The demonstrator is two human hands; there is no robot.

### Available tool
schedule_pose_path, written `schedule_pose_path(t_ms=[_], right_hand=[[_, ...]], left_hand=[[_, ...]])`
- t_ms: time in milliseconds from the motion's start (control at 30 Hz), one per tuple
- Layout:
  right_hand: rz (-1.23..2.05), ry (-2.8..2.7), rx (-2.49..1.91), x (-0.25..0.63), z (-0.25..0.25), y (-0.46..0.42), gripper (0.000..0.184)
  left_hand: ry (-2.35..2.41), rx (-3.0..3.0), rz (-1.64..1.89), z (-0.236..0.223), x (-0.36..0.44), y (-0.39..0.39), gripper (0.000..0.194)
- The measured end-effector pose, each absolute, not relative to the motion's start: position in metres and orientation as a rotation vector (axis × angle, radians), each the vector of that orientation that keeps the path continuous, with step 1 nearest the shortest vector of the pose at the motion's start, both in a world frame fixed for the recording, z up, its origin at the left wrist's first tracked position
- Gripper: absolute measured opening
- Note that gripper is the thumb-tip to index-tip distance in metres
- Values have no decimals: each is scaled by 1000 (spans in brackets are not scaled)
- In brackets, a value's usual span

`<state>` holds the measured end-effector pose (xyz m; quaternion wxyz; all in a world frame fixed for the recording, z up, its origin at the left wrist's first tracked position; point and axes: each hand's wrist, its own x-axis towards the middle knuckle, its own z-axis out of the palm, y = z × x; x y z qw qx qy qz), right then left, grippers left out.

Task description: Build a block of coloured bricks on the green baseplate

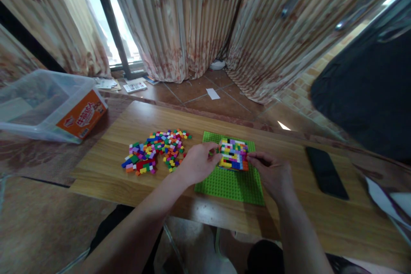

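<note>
A green studded baseplate [229, 186] lies on the wooden table. On its upper part stands a block of many-coloured toy bricks [233, 154], built in several rows. My left hand [201, 160] is at the block's left side, fingers and thumb curled close together at its edge; a small patch of colour shows between them, too small to name. From the right, my right hand [271, 171] reaches in with thumb and forefinger pinched at the block's right edge. Whatever its fingertips hold is hidden. Left of the baseplate is a spread pile of loose bricks [149, 152].
A black phone [326, 172] lies at the right of the wooden table [112, 162]. Beyond the left end stands a clear plastic bin [38, 126] with an orange label. Papers lie on the floor behind, before patterned curtains [160, 21]. A dark cloth-like shape [369, 72] fills the far right.
</note>
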<state>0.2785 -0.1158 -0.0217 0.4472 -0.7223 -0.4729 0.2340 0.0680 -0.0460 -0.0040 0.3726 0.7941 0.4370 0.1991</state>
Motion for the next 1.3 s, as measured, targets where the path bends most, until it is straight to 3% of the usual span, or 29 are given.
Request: schedule_pose_path(t_ms=[533, 833, 1100, 1300], right_hand=[[652, -1021, -1699, 274, -25, -113, 25], [761, -869, -1593, 284, -28, -112, 29], [483, -727, -1492, 288, -24, -105, 27], [196, -882, -1568, 252, -17, -111, 21]], left_hand=[[1123, 1982, 524, -6, 77, -54, 21], [1112, 1998, 497, -7, 74, -52, 29], [1177, 2009, 627, -5, 65, -44, 30], [1223, 1765, 953, -2, 33, -17, 27]])
